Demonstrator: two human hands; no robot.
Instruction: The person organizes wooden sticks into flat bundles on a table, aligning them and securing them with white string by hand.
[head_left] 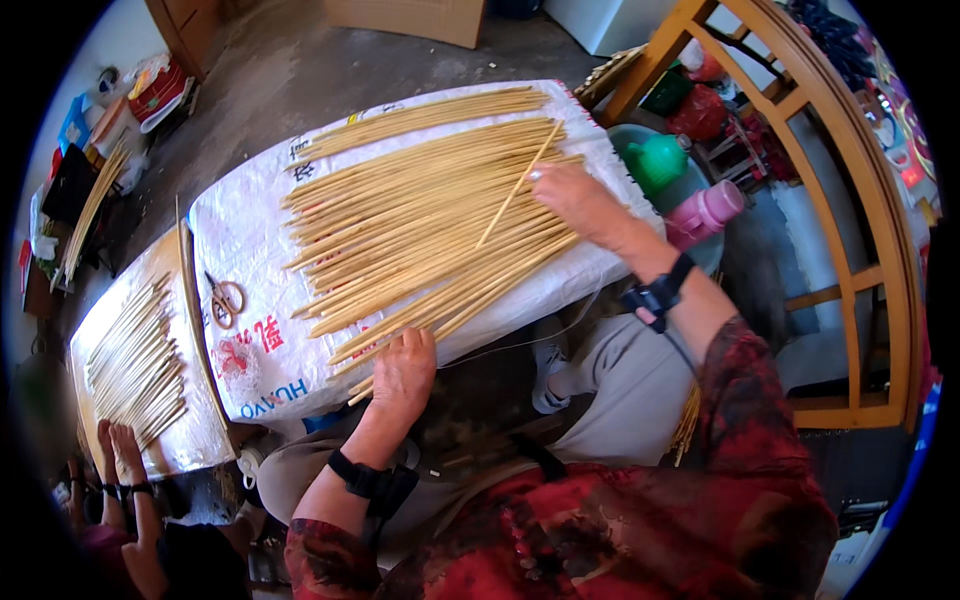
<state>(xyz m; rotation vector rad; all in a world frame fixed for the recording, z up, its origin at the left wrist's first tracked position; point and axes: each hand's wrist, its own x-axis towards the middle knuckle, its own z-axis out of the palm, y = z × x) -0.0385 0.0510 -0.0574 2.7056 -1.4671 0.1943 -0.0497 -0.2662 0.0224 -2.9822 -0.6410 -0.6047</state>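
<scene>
Many pale yellow stalks (420, 200) lie side by side in a wide layer on a white woven sack (240, 230) spread over the table before me. My right hand (580, 205) is at their right ends, fingers pinched on one stalk (508, 205) that slants across the others. At the near edge, my left hand (403, 370) has its fingers bent down over the left ends of the closest stalks; its fingertips are partly hidden. A thin clear thread (530, 342) hangs along the near edge. Scissors (225, 300) lie on the sack to the left.
A second table (215, 455) at left carries more stalks, with another person's hands (120, 450) beside it. At right are a basin (705, 255) with a green bottle (655, 163) and pink container (706, 207), and a wooden frame (840, 230). A clear plastic bundle (238, 365) lies near the scissors.
</scene>
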